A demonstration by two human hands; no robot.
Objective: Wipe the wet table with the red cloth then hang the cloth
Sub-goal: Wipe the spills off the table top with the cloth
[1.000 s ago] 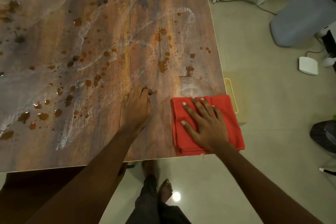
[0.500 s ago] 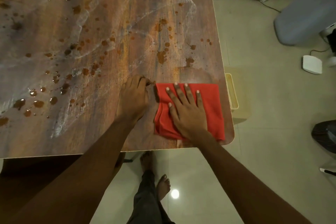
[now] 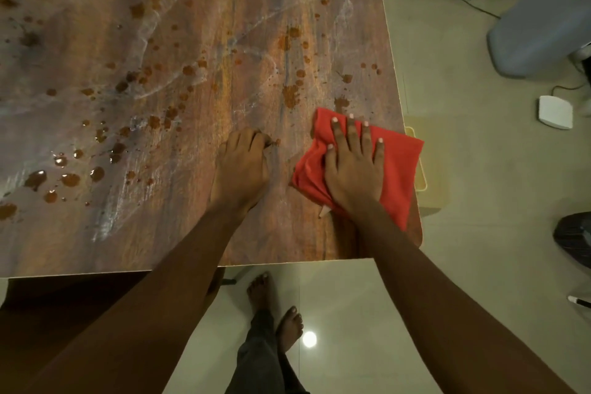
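Red cloth [image 3: 396,163] lies bunched at near-right corner of table [image 3: 192,41]; soft, light, prob damp, so pinch a loose edge. R hand [image 3: 353,166] presses it, fingers straight; L hand [image 3: 241,169] rests curled on table, holding nothing

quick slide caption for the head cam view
Right hand presses the red cloth on the spattered table near its right edge; left hand rests beside it.

The right hand [image 3: 353,169] hides much of the red cloth [image 3: 399,166]; the table [image 3: 160,233] runs off left.
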